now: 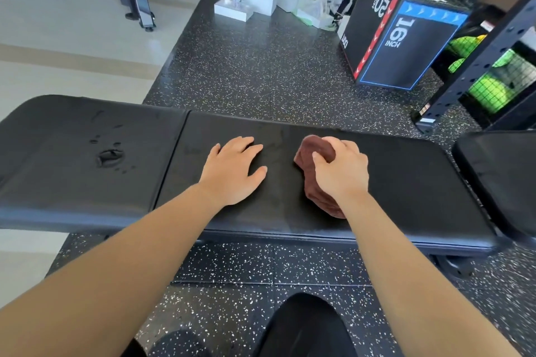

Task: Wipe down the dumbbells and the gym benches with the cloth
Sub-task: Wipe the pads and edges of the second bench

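I see my left hand (232, 171) lying flat, fingers spread, palm down on the black gym bench (406, 182). Just right of it, my right hand (342, 169) is clenched on a bunched brown cloth (314, 174) pressed to the bench pad. The bench runs left to right; the cloth's long axis crosses it.

Cloth (311, 171) on bench (406, 182), right of left hand (232, 171); plyo box (397, 35) behind.
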A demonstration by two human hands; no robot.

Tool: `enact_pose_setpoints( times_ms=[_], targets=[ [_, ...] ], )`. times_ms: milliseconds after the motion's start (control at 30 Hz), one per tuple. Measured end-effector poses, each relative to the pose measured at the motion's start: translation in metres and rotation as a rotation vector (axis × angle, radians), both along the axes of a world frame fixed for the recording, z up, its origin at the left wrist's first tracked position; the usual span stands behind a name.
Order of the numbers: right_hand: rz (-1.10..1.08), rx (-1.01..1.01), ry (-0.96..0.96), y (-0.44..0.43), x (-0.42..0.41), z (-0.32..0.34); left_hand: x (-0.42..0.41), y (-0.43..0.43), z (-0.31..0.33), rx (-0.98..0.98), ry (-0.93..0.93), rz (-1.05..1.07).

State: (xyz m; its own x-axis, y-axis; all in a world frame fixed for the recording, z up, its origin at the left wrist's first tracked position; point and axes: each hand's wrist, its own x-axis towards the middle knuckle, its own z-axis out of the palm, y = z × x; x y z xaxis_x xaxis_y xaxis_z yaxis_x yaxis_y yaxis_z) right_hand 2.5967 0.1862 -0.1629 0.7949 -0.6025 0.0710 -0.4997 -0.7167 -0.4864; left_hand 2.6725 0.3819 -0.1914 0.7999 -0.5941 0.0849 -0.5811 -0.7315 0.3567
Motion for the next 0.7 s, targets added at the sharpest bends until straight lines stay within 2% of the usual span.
enact_pose_setpoints(
  times_ms=[233, 400, 600, 700],
  targets=[
    [-0.073, -0.009, 0.015, -0.037, 0.051, 0.001, -0.001, -0.005, -0.012, -0.093, -0.088, 0.072],
    [-0.044, -0.032, 0.146, -0.05, 0.082, 0.007, 0.0, -0.006, -0.014, -0.114, -0.086, 0.086],
    [0.268, -0.07, 0.072, 0.002, 0.069, 0.007, 0.004, 0.004, 0.002, -0.176, 0.028, 0.07],
    [0.393, -0.081, 0.045, 0.042, 0.073, -0.001, 0.007, 0.031, 0.0, -0.023, -0.048, 0.118]
  ],
)
